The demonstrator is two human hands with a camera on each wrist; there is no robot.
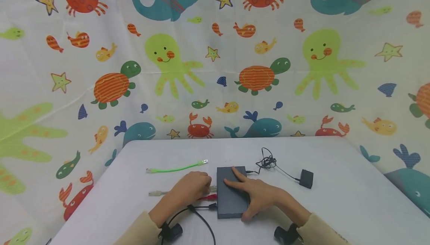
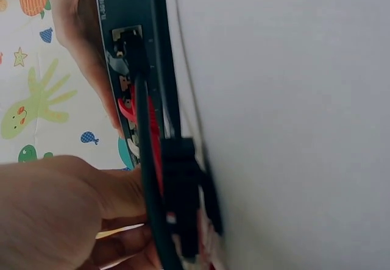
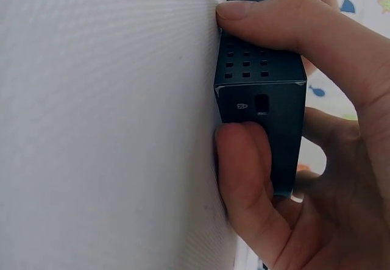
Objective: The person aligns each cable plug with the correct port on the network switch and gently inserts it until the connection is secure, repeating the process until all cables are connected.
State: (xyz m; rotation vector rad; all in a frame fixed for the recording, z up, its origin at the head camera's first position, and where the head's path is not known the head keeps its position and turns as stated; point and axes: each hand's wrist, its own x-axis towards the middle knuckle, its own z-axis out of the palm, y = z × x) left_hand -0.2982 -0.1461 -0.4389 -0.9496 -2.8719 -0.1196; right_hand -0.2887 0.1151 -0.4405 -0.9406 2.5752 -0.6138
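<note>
A dark network switch (image 1: pixel 230 202) lies on the white table, its ports facing left. Thumb and fingers of my right hand (image 1: pixel 263 195) grip it, spread over its top and sides; the right wrist view shows fingers at the vented side (image 3: pixel 246 66) and the end face. On the port side, my left hand (image 1: pixel 193 184) pinches a grey network cable (image 1: pixel 157 193), whose plug end meets the switch; the fingertips are partly hidden. Below that hand, a red cable (image 1: pixel 209 197) and a black cable (image 1: pixel 201 207) run into neighbouring ports. The left wrist view shows the black plug (image 2: pixel 131 53) seated in its port.
A short green network cable (image 1: pixel 178 169) lies at the back left. From the switch's far right corner a thin coiled power cord (image 1: pixel 268 161) leads to a black adapter (image 1: pixel 306 179). A patterned sea-animal curtain (image 1: pixel 215 69) hangs behind the table (image 1: pixel 336 170).
</note>
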